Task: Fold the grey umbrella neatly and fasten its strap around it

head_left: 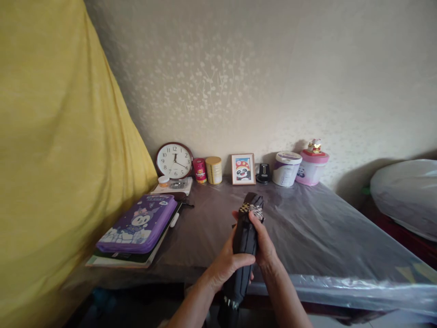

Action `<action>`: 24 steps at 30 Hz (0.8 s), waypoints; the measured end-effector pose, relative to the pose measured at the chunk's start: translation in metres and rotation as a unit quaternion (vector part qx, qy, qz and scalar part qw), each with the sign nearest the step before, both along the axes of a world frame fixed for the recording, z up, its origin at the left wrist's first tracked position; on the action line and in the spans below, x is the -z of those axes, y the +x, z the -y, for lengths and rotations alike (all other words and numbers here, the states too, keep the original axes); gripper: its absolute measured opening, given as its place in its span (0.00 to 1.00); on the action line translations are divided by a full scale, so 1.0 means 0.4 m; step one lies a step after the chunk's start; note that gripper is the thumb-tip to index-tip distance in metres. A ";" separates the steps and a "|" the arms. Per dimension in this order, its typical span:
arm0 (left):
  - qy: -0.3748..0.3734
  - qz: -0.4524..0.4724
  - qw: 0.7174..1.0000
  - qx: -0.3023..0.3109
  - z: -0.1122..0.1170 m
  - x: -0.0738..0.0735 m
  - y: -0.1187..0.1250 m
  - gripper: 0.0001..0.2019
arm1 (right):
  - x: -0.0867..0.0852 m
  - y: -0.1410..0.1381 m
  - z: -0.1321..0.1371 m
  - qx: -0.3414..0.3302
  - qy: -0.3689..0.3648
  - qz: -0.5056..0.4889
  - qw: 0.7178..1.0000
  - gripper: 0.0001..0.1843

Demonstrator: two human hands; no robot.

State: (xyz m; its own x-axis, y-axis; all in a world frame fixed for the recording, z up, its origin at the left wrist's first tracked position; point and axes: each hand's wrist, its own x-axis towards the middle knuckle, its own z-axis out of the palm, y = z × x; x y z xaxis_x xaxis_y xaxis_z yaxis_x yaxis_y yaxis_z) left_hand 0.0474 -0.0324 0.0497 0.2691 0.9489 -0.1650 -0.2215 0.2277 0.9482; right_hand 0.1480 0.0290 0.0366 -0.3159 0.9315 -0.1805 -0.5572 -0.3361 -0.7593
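Note:
A folded black umbrella (246,237) is held in both hands over the table's front edge, tilted away from me. A patterned black-and-white band (251,209) circles it near its far end, and metal rib tips show at the near end. My left hand (230,259) wraps round its middle from the left, thumb lying across the cloth. From the right, my right hand (264,241) grips it higher up, thumb pressed by the patterned band. Most of the fingers are hidden behind the umbrella.
A plastic-covered table (307,237) stands against the wall. Along its back are a round clock (175,160), two tins, a framed panda picture (243,169) and two tubs. A purple case (139,223) lies on books at left, beside a yellow curtain (68,136).

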 end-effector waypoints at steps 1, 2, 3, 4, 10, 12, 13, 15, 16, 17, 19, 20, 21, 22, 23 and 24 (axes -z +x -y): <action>-0.001 0.003 1.000 -0.001 -0.001 0.001 -0.001 0.37 | 0.004 0.003 -0.003 -0.003 0.009 0.010 1.000 0.30; -0.003 0.007 1.000 -0.001 -0.001 0.002 -0.002 0.36 | 0.008 0.007 -0.007 -0.010 0.021 0.017 1.000 0.30; -0.004 0.013 1.000 -0.001 -0.002 0.003 -0.004 0.35 | 0.012 0.012 -0.010 -0.019 0.037 0.020 0.999 0.30; -0.005 0.021 1.000 0.000 -0.002 0.004 -0.006 0.35 | 0.015 0.018 -0.014 -0.030 0.056 0.020 0.998 0.29; -0.019 0.074 0.997 -0.006 -0.008 0.021 -0.023 0.24 | 0.034 0.055 -0.028 -0.076 0.157 0.012 0.985 0.28; -0.029 0.090 0.995 -0.008 -0.013 0.032 -0.031 0.19 | 0.043 0.066 -0.031 -0.082 0.179 0.023 0.980 0.28; -0.031 0.100 0.994 -0.009 -0.015 0.038 -0.035 0.17 | 0.047 0.071 -0.032 -0.087 0.186 0.033 0.978 0.27; -0.028 0.117 0.993 -0.009 -0.019 0.049 -0.043 0.13 | 0.056 0.080 -0.034 -0.106 0.197 0.062 0.973 0.26; -0.023 0.123 0.992 -0.009 -0.021 0.053 -0.047 0.12 | 0.060 0.083 -0.034 -0.120 0.202 0.078 0.969 0.24; -0.017 0.128 0.992 -0.010 -0.022 0.056 -0.051 0.12 | 0.064 0.085 -0.035 -0.135 0.209 0.094 0.964 0.22; -0.009 0.136 0.991 -0.010 -0.023 0.060 -0.058 0.11 | 0.073 0.089 -0.037 -0.162 0.225 0.119 0.953 0.19; -0.009 0.139 0.990 -0.008 -0.023 0.060 -0.060 0.10 | 0.078 0.090 -0.039 -0.167 0.228 0.131 0.950 0.17; -0.010 0.142 0.990 -0.009 -0.022 0.059 -0.063 0.10 | 0.084 0.092 -0.042 -0.166 0.225 0.143 0.949 0.16; -0.013 0.144 0.989 -0.011 -0.022 0.058 -0.065 0.10 | 0.090 0.094 -0.046 -0.156 0.218 0.156 0.951 0.15; -0.019 0.146 0.989 -0.014 -0.022 0.057 -0.068 0.10 | 0.096 0.097 -0.050 -0.139 0.210 0.170 0.953 0.14; -0.028 0.147 0.989 -0.017 -0.023 0.055 -0.070 0.10 | 0.102 0.101 -0.055 -0.117 0.201 0.184 0.955 0.15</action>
State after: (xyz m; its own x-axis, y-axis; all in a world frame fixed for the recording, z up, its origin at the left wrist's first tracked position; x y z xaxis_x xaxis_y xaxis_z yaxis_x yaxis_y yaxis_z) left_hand 0.0194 -0.0234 0.0277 0.2815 0.9496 -0.1379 -0.4936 0.2666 0.8278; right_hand 0.1882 0.0510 -0.0040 -0.5082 0.8604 0.0381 -0.1730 -0.0586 -0.9832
